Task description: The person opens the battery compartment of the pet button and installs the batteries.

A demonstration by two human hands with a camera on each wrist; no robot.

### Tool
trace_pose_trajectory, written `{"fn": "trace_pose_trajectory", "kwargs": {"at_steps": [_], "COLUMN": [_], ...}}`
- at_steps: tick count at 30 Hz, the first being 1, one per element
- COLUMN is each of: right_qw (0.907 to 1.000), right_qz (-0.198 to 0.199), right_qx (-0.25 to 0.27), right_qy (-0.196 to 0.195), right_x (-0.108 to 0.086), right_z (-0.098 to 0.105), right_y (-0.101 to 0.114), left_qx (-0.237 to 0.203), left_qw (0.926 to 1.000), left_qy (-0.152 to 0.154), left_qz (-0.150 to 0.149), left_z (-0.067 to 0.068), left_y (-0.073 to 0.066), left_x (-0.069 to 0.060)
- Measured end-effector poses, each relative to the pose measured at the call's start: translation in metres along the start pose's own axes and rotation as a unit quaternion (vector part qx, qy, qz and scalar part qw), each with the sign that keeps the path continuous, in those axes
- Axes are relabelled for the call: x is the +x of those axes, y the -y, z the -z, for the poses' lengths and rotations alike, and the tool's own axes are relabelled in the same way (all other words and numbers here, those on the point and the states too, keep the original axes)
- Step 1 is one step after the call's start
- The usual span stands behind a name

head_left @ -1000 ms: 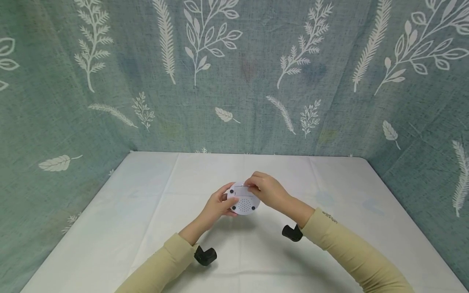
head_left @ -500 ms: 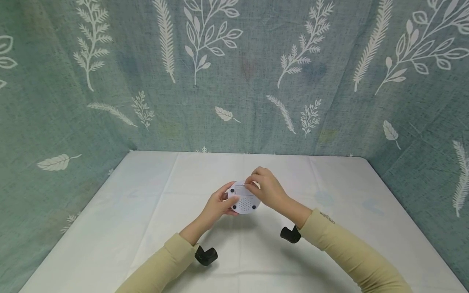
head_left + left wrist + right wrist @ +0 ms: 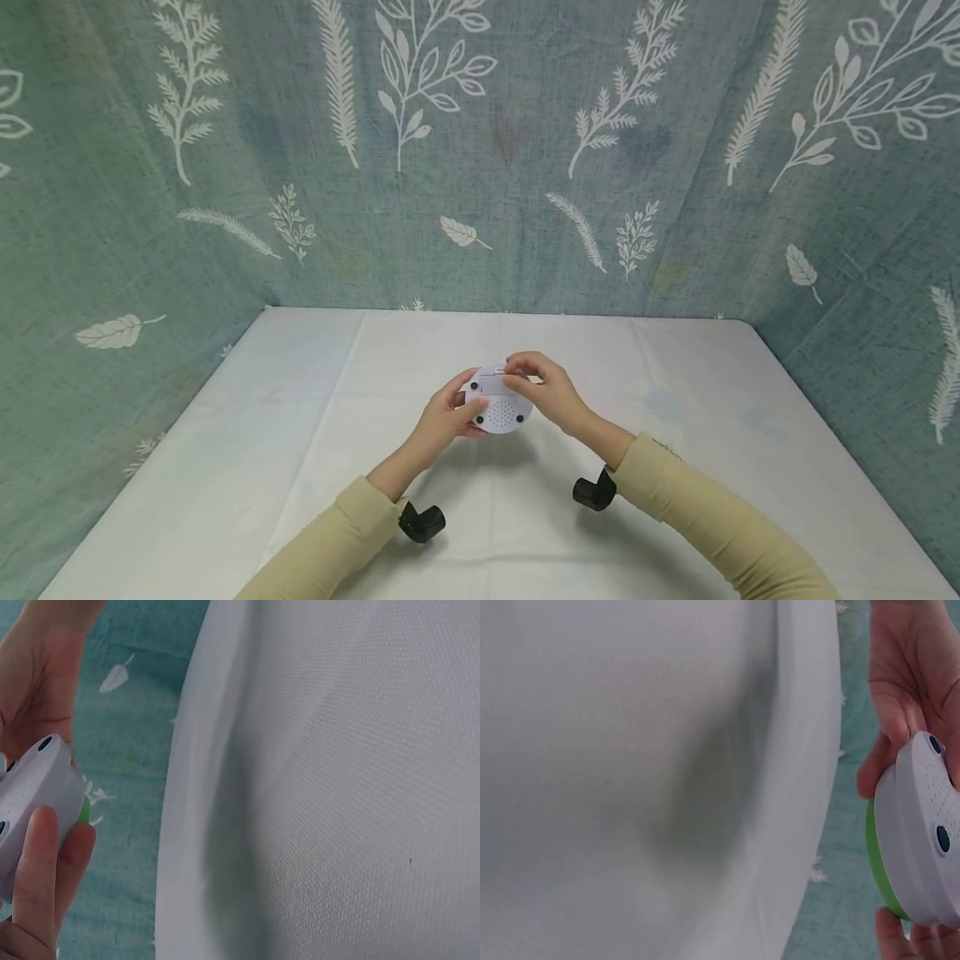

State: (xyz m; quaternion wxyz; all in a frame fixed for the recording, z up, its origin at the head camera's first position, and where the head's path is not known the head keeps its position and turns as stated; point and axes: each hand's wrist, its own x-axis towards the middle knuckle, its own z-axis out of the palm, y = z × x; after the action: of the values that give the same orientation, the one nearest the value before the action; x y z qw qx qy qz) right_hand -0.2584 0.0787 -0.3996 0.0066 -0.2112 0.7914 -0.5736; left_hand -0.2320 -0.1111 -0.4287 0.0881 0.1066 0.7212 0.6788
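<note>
A round white device [image 3: 504,412] with a green back rim is held up above the table, its underside towards me. Speaker holes, black rubber feet and a rectangular panel like a battery cover [image 3: 492,387] show on this face. My left hand [image 3: 442,423] grips the device's left side, thumb on the face and fingers behind. The right hand [image 3: 551,392] pinches at the upper right edge, beside the panel. Its fingertips partly hide that corner, so whether the panel has shifted cannot be told. Right fingers [image 3: 889,936] touch the green rim in the right wrist view.
A white cloth covers the table [image 3: 397,350]. Green leaf-patterned fabric [image 3: 480,167] stands behind it and along both sides. Black wrist cameras [image 3: 422,523] hang under both cuffs.
The right hand has risen a little and then come down at the panel's edge, its fingers shifting. The device has moved slightly upward in view, while the left hand's hold stays the same.
</note>
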Motion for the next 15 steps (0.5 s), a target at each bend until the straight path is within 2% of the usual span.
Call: {"fn": "trace_pose_trajectory", "kwargs": {"at_steps": [9,15], "right_qw": [0.9984,0.9953], "right_qz": [0.016,0.064], "right_qx": [-0.049,-0.072], "right_qy": [0.024,0.012], "right_x": [-0.0014,-0.0034], "right_z": [-0.0009,-0.0004], "right_y": [0.0006,0.0023], "left_qx": [0.003,0.004], "left_qw": [0.9999,0.9999], "left_qy": [0.008,0.007], "left_qz": [-0.007,-0.013], "left_z": [0.0002,-0.0009], "left_y": [-0.0009,-0.0013], "left_x": [-0.0013,-0.0023]}}
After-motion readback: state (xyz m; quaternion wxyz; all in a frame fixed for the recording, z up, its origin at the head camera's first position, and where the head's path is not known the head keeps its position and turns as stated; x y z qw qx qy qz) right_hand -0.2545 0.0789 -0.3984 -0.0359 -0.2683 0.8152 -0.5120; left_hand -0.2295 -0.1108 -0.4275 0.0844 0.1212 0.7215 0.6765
